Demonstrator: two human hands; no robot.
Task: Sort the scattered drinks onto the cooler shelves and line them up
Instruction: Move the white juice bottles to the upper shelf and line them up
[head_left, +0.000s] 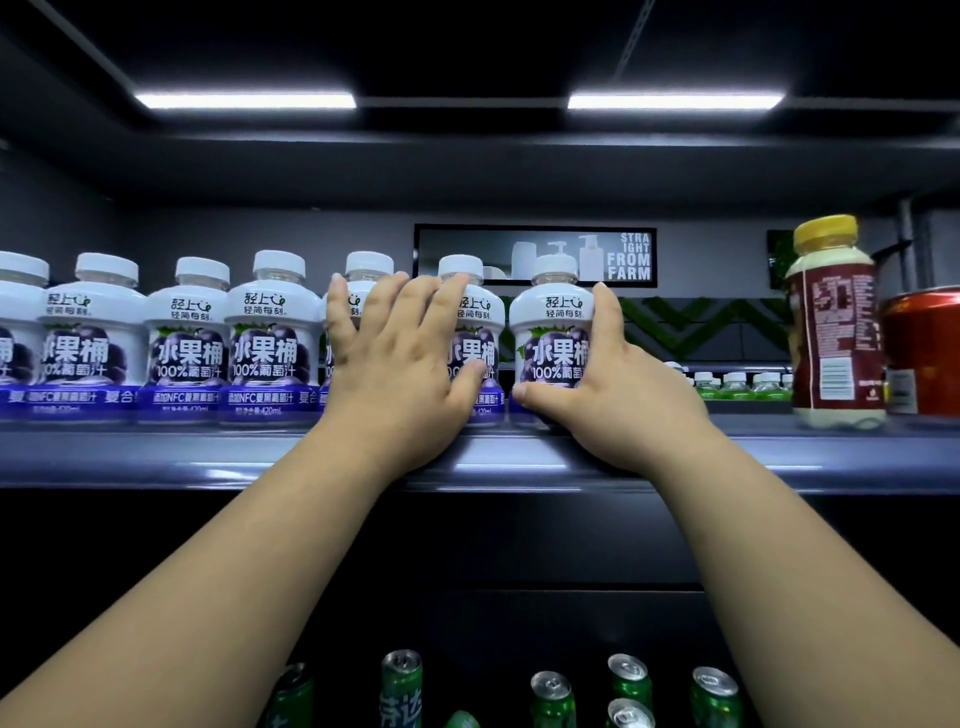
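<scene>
Lining-up step: the end grape-juice bottle is clasped by the curled right hand, its neighbours on the shelf are pressed beneath the spread, straight fingers of the left hand, and a nudge closing the gap is judged next.

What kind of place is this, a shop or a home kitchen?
Most likely a shop's drinks cooler: a shelf holds a row of identical grape juice bottles, green cans stand on the level below, and light strips glow overhead.
</scene>
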